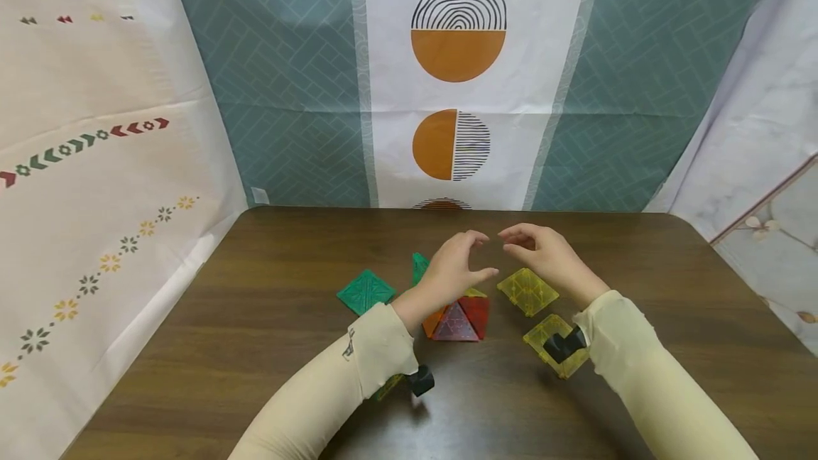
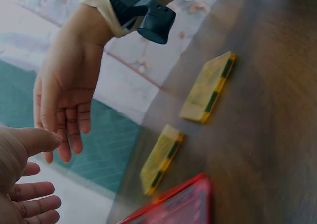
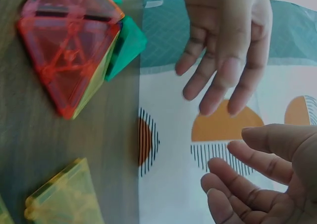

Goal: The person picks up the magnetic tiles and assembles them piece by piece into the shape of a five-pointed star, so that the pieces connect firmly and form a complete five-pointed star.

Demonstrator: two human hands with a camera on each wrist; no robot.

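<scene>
My left hand (image 1: 450, 268) hovers over a small built-up shape of triangular magnetic tiles (image 1: 456, 324), hiding part of it. Red, orange, purple and yellow faces show on that shape, with a green tile (image 1: 420, 267) at its far side. Facing the left hand across a small gap, my right hand (image 1: 546, 254) is in the air above a yellow tile piece (image 1: 527, 292). Both hands are empty, their fingers loosely bent and apart from the tiles. In the right wrist view the shape's red face (image 3: 69, 50) tapers to a point.
A green diamond-shaped tile piece (image 1: 366, 292) lies left of the built shape. Nearer on the right is a second yellow piece (image 1: 540, 336), partly behind the right wrist's black camera (image 1: 564, 345). Another yellowish piece (image 1: 386, 387) peeks from under the left sleeve. Patterned cloth (image 1: 287, 91) hangs behind the table.
</scene>
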